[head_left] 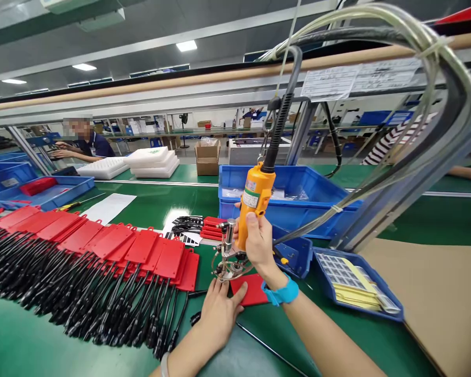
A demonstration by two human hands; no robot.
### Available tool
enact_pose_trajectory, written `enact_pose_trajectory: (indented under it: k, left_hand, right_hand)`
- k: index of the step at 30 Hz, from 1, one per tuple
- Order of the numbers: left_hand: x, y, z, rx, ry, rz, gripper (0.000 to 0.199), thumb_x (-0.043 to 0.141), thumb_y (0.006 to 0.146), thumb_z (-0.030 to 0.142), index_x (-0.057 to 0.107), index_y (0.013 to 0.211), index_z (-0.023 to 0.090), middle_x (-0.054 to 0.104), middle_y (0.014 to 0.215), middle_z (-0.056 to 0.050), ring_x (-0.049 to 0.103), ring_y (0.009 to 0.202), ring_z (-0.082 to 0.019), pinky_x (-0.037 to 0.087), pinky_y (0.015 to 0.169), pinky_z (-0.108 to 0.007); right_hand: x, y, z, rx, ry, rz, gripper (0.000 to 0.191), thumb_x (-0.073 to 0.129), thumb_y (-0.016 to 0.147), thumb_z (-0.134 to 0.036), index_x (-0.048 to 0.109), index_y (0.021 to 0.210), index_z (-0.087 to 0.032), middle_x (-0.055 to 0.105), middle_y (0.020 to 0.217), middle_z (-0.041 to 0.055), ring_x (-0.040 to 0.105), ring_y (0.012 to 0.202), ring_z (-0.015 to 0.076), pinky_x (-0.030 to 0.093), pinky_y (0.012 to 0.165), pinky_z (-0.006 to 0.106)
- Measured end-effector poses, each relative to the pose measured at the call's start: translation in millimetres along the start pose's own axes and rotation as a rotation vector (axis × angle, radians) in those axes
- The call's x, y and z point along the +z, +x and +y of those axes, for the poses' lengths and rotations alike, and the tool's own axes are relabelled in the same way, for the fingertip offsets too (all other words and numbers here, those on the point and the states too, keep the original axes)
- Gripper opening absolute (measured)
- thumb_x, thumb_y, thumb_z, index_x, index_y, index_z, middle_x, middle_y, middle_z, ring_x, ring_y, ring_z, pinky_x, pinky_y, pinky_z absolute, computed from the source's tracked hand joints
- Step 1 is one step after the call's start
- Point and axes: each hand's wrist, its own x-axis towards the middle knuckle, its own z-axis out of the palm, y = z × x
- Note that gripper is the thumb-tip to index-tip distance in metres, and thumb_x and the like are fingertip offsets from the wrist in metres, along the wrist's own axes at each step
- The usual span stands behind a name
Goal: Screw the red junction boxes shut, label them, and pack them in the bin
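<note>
My right hand (pixel 259 241) is wrapped round an orange electric screwdriver (pixel 255 193), which hangs upright from a cord with a metal screw-feeding head (pixel 227 256) at its lower end. Below that head, my left hand (pixel 220 309) holds a red flat plastic panel (pixel 253 289) down on the green bench, thumb on its face and fingertips close to the screwdriver's tip. Those fingertips are partly hidden by the head. A black cable (pixel 267 345) runs out from under my left hand toward the lower right.
Rows of red panels with black cables (pixel 141 248) cover the left bench. Behind the screwdriver stands a large blue bin (pixel 290 209). A blue tray (pixel 377 309) with label sheets and a cardboard sheet (pixel 435 283) lie right. Hoses (pixel 317 225) cross beside a metal post. A co-worker (pixel 90 144) sits far left.
</note>
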Motion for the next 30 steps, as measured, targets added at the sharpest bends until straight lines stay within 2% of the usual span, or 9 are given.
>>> enact_pose_trajectory:
  k: [3, 8, 13, 16, 20, 22, 24, 27, 30]
  left_hand:
    - [2.1, 0.1, -0.5, 0.012, -0.036, 0.015, 0.051, 0.055, 0.093, 0.043, 0.043, 0.142, 0.04, 0.05, 0.141, -0.014, 0.044, 0.133, -0.033, 0.039, 0.108, -0.051]
    - [1.5, 2.0, 0.0, 0.016, -0.055, -0.011, 0.055, 0.06, 0.091, 0.041, 0.043, 0.143, 0.038, 0.047, 0.144, -0.014, 0.042, 0.134, -0.035, 0.037, 0.109, -0.054]
    - [-4.5, 3.6, 3.6, -0.027, -0.051, -0.067, 0.055, 0.061, 0.091, 0.035, 0.043, 0.142, 0.038, 0.052, 0.138, -0.013, 0.049, 0.127, -0.035, 0.039, 0.106, -0.056]
    - [-8.6, 0.1, 5.5, -0.025, -0.055, -0.071, 0.054, 0.059, 0.092, 0.033, 0.043, 0.143, 0.035, 0.051, 0.137, -0.014, 0.049, 0.126, -0.034, 0.038, 0.107, -0.054]
    - [-15.7, -4.6, 7.2, -0.012, -0.08, -0.041, 0.052, 0.057, 0.092, 0.025, 0.044, 0.142, 0.032, 0.049, 0.137, -0.013, 0.048, 0.122, -0.034, 0.044, 0.1, -0.051]
    - [-19.5, -3.3, 6.7, -0.045, -0.12, -0.025, 0.045, 0.058, 0.092, 0.025, 0.051, 0.136, 0.03, 0.051, 0.13, -0.011, 0.052, 0.113, -0.031, 0.048, 0.094, -0.046]
    - [-21.4, 0.5, 4.9, -0.106, -0.174, -0.001, 0.044, 0.065, 0.088, 0.028, 0.056, 0.131, 0.026, 0.053, 0.121, -0.009, 0.054, 0.106, -0.027, 0.049, 0.091, -0.041]
    - [-18.3, 6.4, 0.3, -0.186, -0.267, 0.028, 0.047, 0.076, 0.079, 0.033, 0.061, 0.122, 0.023, 0.052, 0.111, -0.007, 0.054, 0.102, -0.025, 0.051, 0.086, -0.035]
    - [-10.4, 8.4, -4.0, -0.191, -0.346, 0.072, 0.043, 0.08, 0.075, 0.034, 0.064, 0.113, 0.023, 0.05, 0.105, -0.005, 0.056, 0.096, -0.022, 0.051, 0.081, -0.033]
  right_hand:
    - [-1.1, -1.6, 6.0, 0.006, -0.024, 0.004, 0.046, 0.053, 0.086, -0.066, 0.051, 0.082, -0.02, 0.053, 0.056, -0.0035, 0.049, 0.042, 0.011, 0.04, 0.039, 0.023]
    - [0.3, -4.1, 16.5, 0.009, -0.062, -0.014, 0.046, 0.051, 0.088, -0.064, 0.054, 0.091, -0.018, 0.052, 0.056, -0.004, 0.049, 0.045, 0.0114, 0.044, 0.044, 0.024]
    - [4.7, -12.3, 26.4, 0.004, -0.072, -0.031, 0.045, 0.053, 0.088, -0.063, 0.055, 0.087, -0.018, 0.053, 0.056, -0.0027, 0.05, 0.045, 0.0116, 0.042, 0.041, 0.023]
    - [2.5, -14.6, 14.1, -0.013, -0.049, -0.02, 0.048, 0.052, 0.086, -0.065, 0.057, 0.091, -0.017, 0.053, 0.055, -0.0025, 0.049, 0.041, 0.0124, 0.04, 0.037, 0.023]
    - [-8.1, -6.0, -33.0, -0.075, -0.014, 0.034, 0.051, 0.051, 0.087, -0.064, 0.061, 0.107, -0.018, 0.055, 0.059, -0.0013, 0.05, 0.041, 0.0133, 0.041, 0.035, 0.024]
    - [-14.7, 0.2, -57.6, -0.13, -0.006, 0.071, 0.046, 0.052, 0.09, -0.058, 0.062, 0.112, -0.019, 0.056, 0.063, -0.0004, 0.053, 0.044, 0.0137, 0.042, 0.036, 0.024]
    - [-20.8, 3.6, -72.4, -0.175, -0.004, 0.095, 0.042, 0.052, 0.092, -0.054, 0.064, 0.114, -0.02, 0.057, 0.065, 0.0003, 0.055, 0.048, 0.014, 0.043, 0.038, 0.024]
    - [-27.2, -1.4, -69.9, -0.159, -0.015, 0.101, 0.044, 0.051, 0.092, -0.055, 0.064, 0.116, -0.02, 0.056, 0.064, 0.0004, 0.056, 0.049, 0.0148, 0.044, 0.038, 0.024]
    - [-29.4, -16.1, -49.1, -0.086, -0.024, 0.078, 0.047, 0.053, 0.09, -0.058, 0.064, 0.115, -0.019, 0.056, 0.061, 0.0002, 0.055, 0.047, 0.0151, 0.045, 0.038, 0.025]
